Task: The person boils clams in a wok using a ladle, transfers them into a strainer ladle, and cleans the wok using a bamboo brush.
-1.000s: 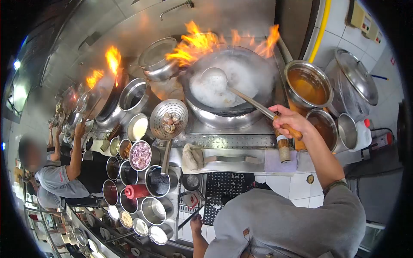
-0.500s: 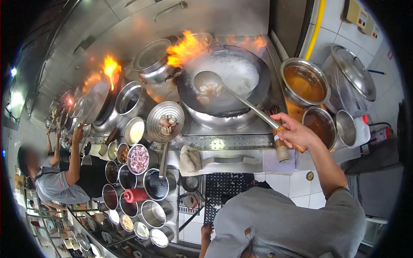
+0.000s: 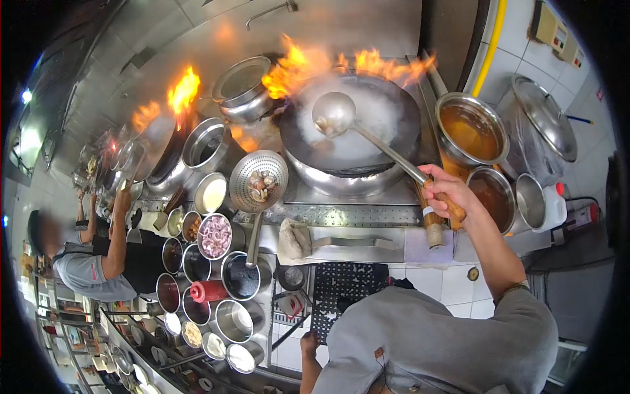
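My right hand [image 3: 448, 192] is wrapped round the wooden handle of a long metal ladle [image 3: 335, 113]. The ladle's bowl holds several small shell-like pieces and hangs over a black wok [image 3: 410, 134] of steaming, cloudy liquid, with flames behind the rim. Low beside my body is my left hand [image 3: 310, 341], its fingers curled and too small to make out in detail. A perforated strainer [image 3: 258, 181] with similar pieces rests left of the wok, over the metal pots. A bamboo brush [image 3: 433, 228] lies below my right hand.
Pots of orange-brown liquid [image 3: 470, 131] and a lidded pot [image 3: 545, 118] stand at the right. Several ingredient containers [image 3: 214, 236] and a red bottle [image 3: 207, 291] are at the left. Further left, a co-worker [image 3: 98, 266] works at another flaming wok. A cloth [image 3: 293, 241] lies on the front edge.
One second ago the ladle's bowl was in the steam with no pieces visible; it now holds some. Since half a second ago, the bowl has shifted slightly right and up in view.
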### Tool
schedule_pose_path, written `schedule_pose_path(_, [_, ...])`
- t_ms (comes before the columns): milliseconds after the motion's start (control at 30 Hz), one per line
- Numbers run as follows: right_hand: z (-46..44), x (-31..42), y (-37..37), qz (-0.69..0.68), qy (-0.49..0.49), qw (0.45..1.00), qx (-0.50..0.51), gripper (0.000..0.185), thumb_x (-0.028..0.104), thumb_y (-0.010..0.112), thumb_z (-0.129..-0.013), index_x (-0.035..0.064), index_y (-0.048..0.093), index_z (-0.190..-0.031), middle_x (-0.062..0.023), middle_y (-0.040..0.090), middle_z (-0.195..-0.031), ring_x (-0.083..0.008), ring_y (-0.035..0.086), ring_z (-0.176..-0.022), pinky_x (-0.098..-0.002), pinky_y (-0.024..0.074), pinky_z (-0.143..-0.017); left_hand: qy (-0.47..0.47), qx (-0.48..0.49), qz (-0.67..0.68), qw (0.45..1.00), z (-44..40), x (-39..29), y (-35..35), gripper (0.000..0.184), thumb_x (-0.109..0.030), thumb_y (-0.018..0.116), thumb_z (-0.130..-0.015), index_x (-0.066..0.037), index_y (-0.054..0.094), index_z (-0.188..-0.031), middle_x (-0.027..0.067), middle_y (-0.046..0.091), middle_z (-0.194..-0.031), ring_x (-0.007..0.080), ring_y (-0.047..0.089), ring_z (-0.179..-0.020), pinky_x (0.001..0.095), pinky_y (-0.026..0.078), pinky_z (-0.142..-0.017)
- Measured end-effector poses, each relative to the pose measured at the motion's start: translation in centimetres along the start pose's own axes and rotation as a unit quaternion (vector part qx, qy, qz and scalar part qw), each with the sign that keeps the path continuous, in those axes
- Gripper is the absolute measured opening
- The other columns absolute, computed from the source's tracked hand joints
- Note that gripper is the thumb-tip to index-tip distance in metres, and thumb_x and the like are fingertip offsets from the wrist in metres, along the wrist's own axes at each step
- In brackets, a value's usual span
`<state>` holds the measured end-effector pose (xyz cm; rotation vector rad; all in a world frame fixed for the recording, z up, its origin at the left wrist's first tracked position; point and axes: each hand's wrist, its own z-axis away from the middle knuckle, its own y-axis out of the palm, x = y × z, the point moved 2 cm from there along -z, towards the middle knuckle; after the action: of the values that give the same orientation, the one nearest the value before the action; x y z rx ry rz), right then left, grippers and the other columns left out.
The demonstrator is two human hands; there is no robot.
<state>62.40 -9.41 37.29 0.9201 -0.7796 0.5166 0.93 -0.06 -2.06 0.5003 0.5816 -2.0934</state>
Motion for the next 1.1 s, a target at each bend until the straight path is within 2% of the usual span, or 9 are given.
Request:
schedule_pose_path(233, [-0.4,2.5,5.5,0.085,-0.02,0.996,0.031,0.05,0.006,0.058,-0.091,0.0122,0.042,-0.138,-0.0047,0.055,-0.078,-0.0078,0.049,-0.046,-0.0241,0.0377,-0.036,-0.047,-0.009,-0.012,0.999,1.6,2.7,-0.5,0.031,-0.036,0.062,-0.096,-0.005,0.067,-0.098,0.0021,0.065,-0.077,0.0139,0.062,-0.064,0.0324,0.046,-0.049])
schedule_pose_path(400, [-3.3,1.4,10.5,0.211,-0.029,0.974,0.075,0.054,0.004,0.058,-0.09,0.0115,0.04,-0.14,-0.0035,0.054,-0.078,-0.0076,0.049,-0.048,-0.0254,0.0371,-0.038,-0.062,-0.022,-0.045,0.997,1.2,2.9,-0.5,0.025,-0.029,0.058,-0.097,-0.005,0.067,-0.093,0.0026,0.063,-0.071,0.0131,0.059,-0.06,0.0284,0.043,-0.047])
schedule_pose_path(600, [-7.0,-1.9,13.6,0.327,-0.102,0.939,0.011,0.058,0.001,0.058,-0.09,0.0108,0.038,-0.143,-0.0028,0.053,-0.076,-0.0105,0.048,-0.048,-0.0288,0.0386,-0.041,0.031,-0.023,0.038,0.999,2.5,1.4,-0.2,0.024,-0.026,0.057,-0.097,-0.005,0.067,-0.092,0.001,0.061,-0.071,0.0105,0.055,-0.058,0.0254,0.042,-0.048])
schedule_pose_path(733, [-7.3,1.0,10.5,0.319,-0.13,0.937,-0.054,0.061,-0.001,0.061,-0.088,0.0119,0.039,-0.143,-0.0041,0.055,-0.077,-0.01,0.048,-0.048,-0.0283,0.0407,-0.041,-0.034,-0.073,0.019,0.997,3.3,2.8,-0.2,0.027,-0.027,0.059,-0.098,-0.003,0.068,-0.106,0.0029,0.065,-0.078,0.0108,0.062,-0.068,0.0268,0.045,-0.05])
schedule_pose_path(800, [-7.3,2.5,8.2,0.365,-0.151,0.913,-0.102,0.057,0.0,0.058,-0.089,0.0114,0.039,-0.142,-0.0046,0.055,-0.078,-0.0104,0.049,-0.049,-0.0275,0.0409,-0.043,-0.056,-0.066,0.03,0.996,3.8,4.8,-0.1,0.03,-0.029,0.061,-0.097,-0.002,0.068,-0.11,0.0044,0.068,-0.083,0.0129,0.065,-0.072,0.0279,0.047,-0.052])
schedule_pose_path(900, [-6.4,4.4,5.2,0.511,-0.151,0.821,-0.205,0.053,0.009,0.057,-0.089,0.0077,0.041,-0.14,-0.0082,0.059,-0.077,-0.0159,0.054,-0.051,-0.0339,0.0446,-0.047,-0.092,-0.06,0.006,0.994,4.6,7.2,0.4,0.029,-0.028,0.058,-0.098,-0.001,0.068,-0.105,0.0054,0.069,-0.083,0.0165,0.066,-0.067,0.0292,0.049,-0.051])
schedule_pose_path(967, [-6.0,4.9,3.6,0.557,-0.136,0.784,-0.238,0.053,0.009,0.058,-0.089,0.0073,0.042,-0.139,-0.0079,0.059,-0.074,-0.0173,0.055,-0.05,-0.0345,0.0452,-0.048,0.011,0.002,-0.09,0.996,4.6,8.5,0.4,0.027,-0.026,0.057,-0.097,-0.001,0.068,-0.102,0.0053,0.068,-0.082,0.0164,0.065,-0.065,0.0301,0.05,-0.05])
schedule_pose_path(1033, [-5.8,4.7,1.3,0.575,-0.122,0.77,-0.248,0.053,0.009,0.059,-0.088,0.0076,0.042,-0.138,-0.0065,0.059,-0.072,-0.0174,0.055,-0.05,-0.0343,0.0449,-0.047,0.04,0.03,-0.13,0.99,3.2,9.8,0.1,0.026,-0.026,0.056,-0.096,-0.003,0.068,-0.098,0.0061,0.068,-0.08,0.0161,0.065,-0.064,0.0314,0.05,-0.05])
schedule_pose_path(1100, [-5.7,3.8,-0.5,0.439,-0.053,0.879,-0.179,0.054,0.009,0.06,-0.087,0.0086,0.041,-0.137,-0.0057,0.06,-0.076,-0.0159,0.055,-0.05,-0.0334,0.0438,-0.044,0.031,0.034,-0.147,0.988,2.4,8.9,0.1,0.026,-0.027,0.056,-0.096,-0.004,0.068,-0.094,0.0062,0.067,-0.079,0.0158,0.065,-0.063,0.0322,0.05,-0.05])
